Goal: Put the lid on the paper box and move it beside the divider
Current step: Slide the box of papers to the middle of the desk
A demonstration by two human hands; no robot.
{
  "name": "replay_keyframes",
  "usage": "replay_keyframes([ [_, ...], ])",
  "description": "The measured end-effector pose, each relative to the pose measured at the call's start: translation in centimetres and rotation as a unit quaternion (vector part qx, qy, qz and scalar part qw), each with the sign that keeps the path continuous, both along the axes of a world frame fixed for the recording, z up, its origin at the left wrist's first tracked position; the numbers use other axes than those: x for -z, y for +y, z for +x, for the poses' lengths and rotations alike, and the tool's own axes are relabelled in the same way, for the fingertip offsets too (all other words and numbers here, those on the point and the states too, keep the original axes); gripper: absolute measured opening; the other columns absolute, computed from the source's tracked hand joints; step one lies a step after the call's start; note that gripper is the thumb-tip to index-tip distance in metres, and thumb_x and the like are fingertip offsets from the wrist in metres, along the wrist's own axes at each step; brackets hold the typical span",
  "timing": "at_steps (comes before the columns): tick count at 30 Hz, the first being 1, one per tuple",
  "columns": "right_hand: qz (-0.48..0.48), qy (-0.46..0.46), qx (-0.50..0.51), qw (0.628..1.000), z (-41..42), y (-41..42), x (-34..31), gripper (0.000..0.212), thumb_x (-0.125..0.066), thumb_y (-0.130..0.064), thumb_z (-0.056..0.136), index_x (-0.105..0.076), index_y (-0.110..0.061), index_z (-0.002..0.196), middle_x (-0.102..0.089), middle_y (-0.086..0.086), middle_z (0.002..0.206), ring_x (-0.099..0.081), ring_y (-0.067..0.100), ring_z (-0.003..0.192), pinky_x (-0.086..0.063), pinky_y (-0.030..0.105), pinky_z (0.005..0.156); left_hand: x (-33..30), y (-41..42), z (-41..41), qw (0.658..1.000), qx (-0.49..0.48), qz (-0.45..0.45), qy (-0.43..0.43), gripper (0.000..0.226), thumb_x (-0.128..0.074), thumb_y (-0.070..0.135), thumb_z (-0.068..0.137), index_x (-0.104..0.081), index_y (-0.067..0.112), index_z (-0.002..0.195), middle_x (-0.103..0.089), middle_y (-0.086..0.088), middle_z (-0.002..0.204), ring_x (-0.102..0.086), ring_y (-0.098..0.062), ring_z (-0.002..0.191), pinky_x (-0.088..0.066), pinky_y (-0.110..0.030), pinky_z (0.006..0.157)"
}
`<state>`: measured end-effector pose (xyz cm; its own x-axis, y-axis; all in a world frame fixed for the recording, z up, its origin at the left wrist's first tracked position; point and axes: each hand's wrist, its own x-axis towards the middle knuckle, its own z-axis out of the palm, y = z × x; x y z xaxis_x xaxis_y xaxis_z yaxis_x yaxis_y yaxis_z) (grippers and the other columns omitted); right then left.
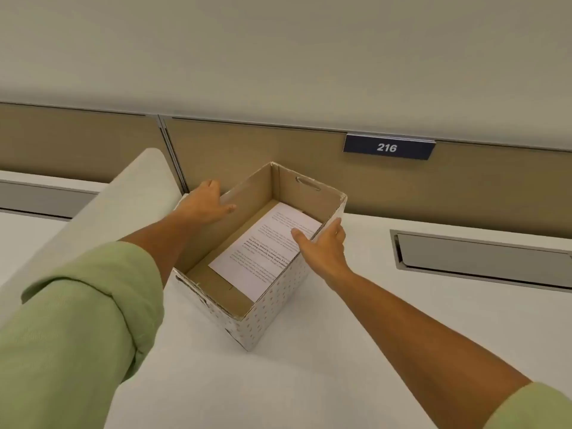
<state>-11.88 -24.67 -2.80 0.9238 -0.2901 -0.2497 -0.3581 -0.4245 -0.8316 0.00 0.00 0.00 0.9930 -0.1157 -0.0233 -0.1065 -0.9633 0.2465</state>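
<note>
An open cardboard paper box (272, 308), white with small dots outside and brown inside, stands on the white desk (371, 351). A printed sheet (266, 255) lies on its floor. No lid is in view. My left hand (206, 202) holds the box's left wall near the far corner, thumb over the rim. On the right wall, my right hand (325, 244) grips with the thumb inside and the fingers outside. The pale divider (123, 212) rises just left of the box, touching or nearly touching it.
A tan partition (263, 147) runs along the back of the desk, carrying a dark sign reading 216 (388, 147). A metal cable slot (483, 258) is set into the desk at the right. A second desk surface lies beyond the divider on the left.
</note>
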Motion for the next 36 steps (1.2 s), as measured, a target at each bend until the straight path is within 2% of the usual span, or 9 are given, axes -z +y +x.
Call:
replay_keyframes([
  [3, 0.043, 0.03, 0.003, 0.999, 0.3, 0.7, 1.4, 0.115, -0.069, -0.056, 0.083, 0.013, -0.025, 0.157, -0.005, 0.005, 0.167, -0.029, 0.036, 0.148, -0.04, 0.056, 0.111, 1.4, 0.6, 0.5, 0.999, -0.042, -0.013, 0.014, 0.064, -0.066, 0.046, 0.088, -0.043, 0.009, 0.134, -0.052, -0.017, 0.136, -0.058, -0.034, 0.113, -0.053, -0.043, 0.082],
  [5, 0.065, 0.043, -0.002, 0.997, 0.4, 1.1, 2.4, 0.114, -0.071, -0.052, 0.084, 0.012, -0.025, 0.157, -0.011, 0.006, 0.165, -0.035, 0.034, 0.144, -0.044, 0.051, 0.108, 2.5, 1.1, 0.7, 0.997, -0.063, -0.015, 0.043, 0.066, -0.068, 0.042, 0.088, -0.04, 0.009, 0.138, -0.055, -0.017, 0.135, -0.06, -0.035, 0.113, -0.054, -0.045, 0.083],
  [7, 0.091, 0.05, -0.003, 0.995, 0.8, 1.3, 3.1, 0.106, -0.071, -0.043, 0.087, 0.006, -0.027, 0.157, -0.025, 0.007, 0.159, -0.047, 0.029, 0.132, -0.051, 0.045, 0.097, 3.4, 1.5, 1.0, 0.995, -0.072, -0.006, 0.065, 0.065, -0.067, 0.036, 0.09, -0.036, 0.01, 0.141, -0.056, -0.017, 0.135, -0.06, -0.037, 0.114, -0.054, -0.047, 0.086],
  [11, 0.139, 0.059, 0.006, 0.989, 1.3, 1.8, 3.7, 0.088, -0.063, -0.024, 0.091, -0.004, -0.03, 0.154, -0.047, 0.007, 0.141, -0.061, 0.019, 0.107, -0.061, 0.034, 0.076, 4.6, 2.3, 1.6, 0.997, -0.055, 0.018, 0.05, 0.037, -0.048, 0.015, 0.1, -0.045, 0.01, 0.136, -0.058, -0.021, 0.128, -0.059, -0.038, 0.109, -0.05, -0.049, 0.091],
  [20, 0.141, 0.101, -0.018, 0.985, 1.0, 1.1, 1.5, 0.083, -0.056, -0.02, 0.095, 0.001, -0.032, 0.154, -0.053, 0.005, 0.135, -0.062, 0.019, 0.106, -0.062, 0.037, 0.071, 3.7, 2.9, 0.4, 0.997, -0.066, 0.001, 0.035, 0.031, -0.041, 0.006, 0.102, -0.054, 0.005, 0.13, -0.061, -0.023, 0.123, -0.059, -0.04, 0.107, -0.048, -0.047, 0.092],
  [23, 0.134, 0.101, -0.037, 0.985, 0.2, 0.6, -0.2, 0.089, -0.057, -0.02, 0.096, 0.01, -0.033, 0.155, -0.051, 0.004, 0.138, -0.06, 0.019, 0.108, -0.058, 0.033, 0.062, 2.6, 3.1, -1.2, 0.997, -0.072, -0.021, 0.034, 0.03, -0.043, 0.007, 0.101, -0.055, 0.006, 0.129, -0.061, -0.022, 0.122, -0.059, -0.039, 0.107, -0.049, -0.047, 0.092],
  [28, 0.111, 0.089, -0.073, 0.987, -2.3, -0.6, -3.4, 0.087, -0.055, -0.021, 0.099, 0.01, -0.031, 0.155, -0.054, 0.002, 0.136, -0.059, 0.018, 0.107, -0.055, 0.035, 0.063, -0.9, 2.6, -4.5, 0.992, -0.078, -0.042, 0.088, 0.038, -0.051, 0.008, 0.097, -0.052, 0.007, 0.135, -0.059, -0.02, 0.127, -0.057, -0.037, 0.112, -0.048, -0.047, 0.097],
  [32, 0.118, 0.08, -0.093, 0.985, -5.5, -3.0, -5.8, 0.079, -0.053, -0.009, 0.097, 0.0, -0.029, 0.153, -0.057, 0.002, 0.134, -0.057, 0.027, 0.119, -0.055, 0.057, 0.092, -3.8, 1.9, -7.9, 0.987, -0.069, -0.09, 0.115, 0.035, -0.051, 0.004, 0.093, -0.057, 0.007, 0.128, -0.061, -0.016, 0.117, -0.058, -0.035, 0.105, -0.049, -0.049, 0.093],
  [36, 0.123, 0.066, -0.11, 0.984, -9.3, -5.9, -7.4, 0.073, -0.048, 0.003, 0.09, -0.014, -0.029, 0.146, -0.059, -0.008, 0.113, -0.056, 0.027, 0.116, -0.052, 0.062, 0.095, -5.6, 0.4, -12.0, 0.976, -0.052, -0.16, 0.14, 0.036, -0.054, -0.003, 0.09, -0.057, 0.005, 0.125, -0.06, -0.015, 0.114, -0.057, -0.034, 0.104, -0.048, -0.045, 0.085],
])
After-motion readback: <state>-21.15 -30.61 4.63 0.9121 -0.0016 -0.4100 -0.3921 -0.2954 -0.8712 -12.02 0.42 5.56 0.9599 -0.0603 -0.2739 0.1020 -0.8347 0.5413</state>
